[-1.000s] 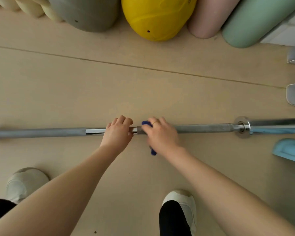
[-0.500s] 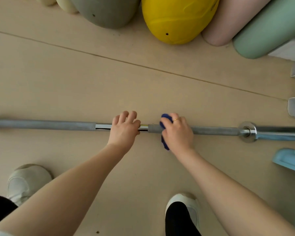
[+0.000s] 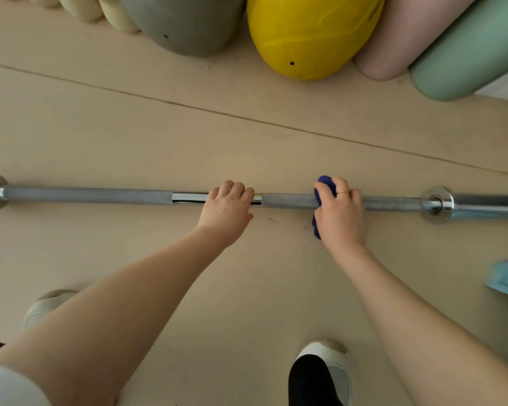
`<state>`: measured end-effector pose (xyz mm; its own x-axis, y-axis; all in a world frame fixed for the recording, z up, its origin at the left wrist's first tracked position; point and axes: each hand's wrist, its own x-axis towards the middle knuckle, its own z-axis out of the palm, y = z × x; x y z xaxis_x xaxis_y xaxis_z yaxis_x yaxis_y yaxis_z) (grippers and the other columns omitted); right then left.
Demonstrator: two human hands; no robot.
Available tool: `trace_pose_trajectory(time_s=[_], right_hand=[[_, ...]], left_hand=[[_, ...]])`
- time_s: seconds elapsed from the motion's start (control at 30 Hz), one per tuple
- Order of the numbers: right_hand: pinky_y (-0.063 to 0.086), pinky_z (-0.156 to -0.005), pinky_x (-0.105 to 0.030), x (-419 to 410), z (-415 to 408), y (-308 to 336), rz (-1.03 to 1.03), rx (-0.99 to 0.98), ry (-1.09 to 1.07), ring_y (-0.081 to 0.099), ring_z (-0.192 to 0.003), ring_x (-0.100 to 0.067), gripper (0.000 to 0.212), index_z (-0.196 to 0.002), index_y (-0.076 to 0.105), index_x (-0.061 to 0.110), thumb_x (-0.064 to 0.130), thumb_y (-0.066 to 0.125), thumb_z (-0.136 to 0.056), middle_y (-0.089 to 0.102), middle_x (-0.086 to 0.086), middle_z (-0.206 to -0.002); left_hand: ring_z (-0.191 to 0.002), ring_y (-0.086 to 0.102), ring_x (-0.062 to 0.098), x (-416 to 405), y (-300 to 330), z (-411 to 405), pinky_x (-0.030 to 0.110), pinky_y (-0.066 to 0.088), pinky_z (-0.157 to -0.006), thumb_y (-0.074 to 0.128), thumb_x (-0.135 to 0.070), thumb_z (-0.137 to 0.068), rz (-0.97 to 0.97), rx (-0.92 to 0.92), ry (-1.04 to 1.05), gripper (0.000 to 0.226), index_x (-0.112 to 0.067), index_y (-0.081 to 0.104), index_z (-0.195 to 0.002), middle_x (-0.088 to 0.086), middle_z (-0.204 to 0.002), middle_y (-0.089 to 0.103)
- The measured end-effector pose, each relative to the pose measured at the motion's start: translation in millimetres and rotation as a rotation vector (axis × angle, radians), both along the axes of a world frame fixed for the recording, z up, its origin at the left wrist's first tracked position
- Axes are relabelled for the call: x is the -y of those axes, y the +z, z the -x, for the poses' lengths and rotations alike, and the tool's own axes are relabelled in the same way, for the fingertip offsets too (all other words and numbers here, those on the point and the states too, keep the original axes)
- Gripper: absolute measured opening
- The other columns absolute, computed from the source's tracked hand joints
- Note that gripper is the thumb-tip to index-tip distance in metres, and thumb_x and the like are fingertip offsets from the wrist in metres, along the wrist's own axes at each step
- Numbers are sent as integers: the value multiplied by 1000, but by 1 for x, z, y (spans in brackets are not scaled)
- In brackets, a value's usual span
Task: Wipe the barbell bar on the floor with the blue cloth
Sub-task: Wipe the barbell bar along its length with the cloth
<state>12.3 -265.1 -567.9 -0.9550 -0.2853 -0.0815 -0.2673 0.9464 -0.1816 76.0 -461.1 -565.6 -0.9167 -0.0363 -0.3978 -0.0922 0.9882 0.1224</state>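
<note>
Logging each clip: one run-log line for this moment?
left hand grips steel barbell bar | right hand grips blue cloth around bar | phase: wiping

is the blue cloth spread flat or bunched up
Bunched up: the blue cloth is wadded around the barbell bar under the right hand, only small folds showing.

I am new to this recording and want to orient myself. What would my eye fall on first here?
A long grey steel barbell bar lies across the beige floor from left to right. At its middle the left hand grips the bar, and to its right the right hand grips a dark blue cloth wrapped around it. At the top, a bright yellow exercise ball stands out.
</note>
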Motion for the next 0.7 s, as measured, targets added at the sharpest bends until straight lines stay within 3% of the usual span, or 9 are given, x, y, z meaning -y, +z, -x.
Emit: trace_pose_trajectory(time_s=[0.07, 0.17, 0.27, 0.37, 0.43, 0.53, 0.63, 0.7], right_hand=[[50, -69, -41, 23, -8, -1, 70, -2, 59, 55, -80, -41, 34, -99, 64, 9, -3, 63, -66, 62, -18, -108], [52, -62, -36, 62, -30, 1, 201, 74, 321, 57, -74, -37, 45, -98, 64, 8, 2, 72, -55, 64, -14, -100], [50, -59, -35, 57, -18, 8, 136, 116, 379, 58, -76, -35, 49, -100, 63, 9, 5, 76, -53, 64, -11, -100], [48, -66, -40, 25, 13, 10, 0, 99, 168, 53, -92, -36, 30, -105, 59, 12, 10, 61, -76, 59, -13, -106], [45, -65, -40, 16, 23, 5, -11, 95, -2, 50, -94, -36, 24, -105, 59, 12, 12, 57, -80, 58, -14, -106], [46, -55, -34, 39, 4, 4, 27, 17, 54, 56, -73, -36, 21, -87, 64, 9, 7, 70, -67, 62, -16, -88], [48, -52, -28, 48, -16, 1, 2, -4, 306, 58, -65, -32, 53, -86, 66, 10, 9, 84, -37, 65, -13, -89], [49, -52, -30, 31, -5, 3, -22, 20, 323, 58, -67, -32, 57, -89, 66, 10, 10, 85, -35, 65, -11, -91]], left_hand=[[-115, 45, 28, -3, -2, 0, 35, 36, -93, 61, -28, -86, 32, -56, 18, 35, -13, 51, -117, 6, -116, 54], [-83, 62, 25, -3, -5, 5, 27, 49, -68, 83, -22, -58, 124, -217, -16, 27, -15, 67, -78, 3, -77, 64], [-90, 50, 24, 7, -6, 12, 27, 46, -67, 84, -20, -49, 186, -328, -81, 22, -17, 68, -63, 3, -75, 65], [-96, 39, 22, 11, -9, 10, 27, 47, -71, 85, -21, -46, 224, -309, -142, 26, -18, 68, -66, 2, -83, 66], [-100, 39, 21, 10, -9, 6, 28, 48, -74, 85, -25, -47, 231, -281, -140, 30, -18, 68, -71, 0, -87, 66], [-103, 43, 23, 3, -7, 9, 30, 44, -80, 85, -33, -48, 163, -289, -116, 44, -16, 68, -85, 3, -95, 66], [-93, 63, 25, -10, 0, 14, 27, 50, -74, 88, -36, -44, 87, -297, -109, 56, -15, 67, -91, 3, -95, 66], [-86, 66, 26, -22, 3, 16, 26, 52, -70, 88, -35, -44, 40, -295, -107, 54, -15, 68, -91, 3, -96, 66]])
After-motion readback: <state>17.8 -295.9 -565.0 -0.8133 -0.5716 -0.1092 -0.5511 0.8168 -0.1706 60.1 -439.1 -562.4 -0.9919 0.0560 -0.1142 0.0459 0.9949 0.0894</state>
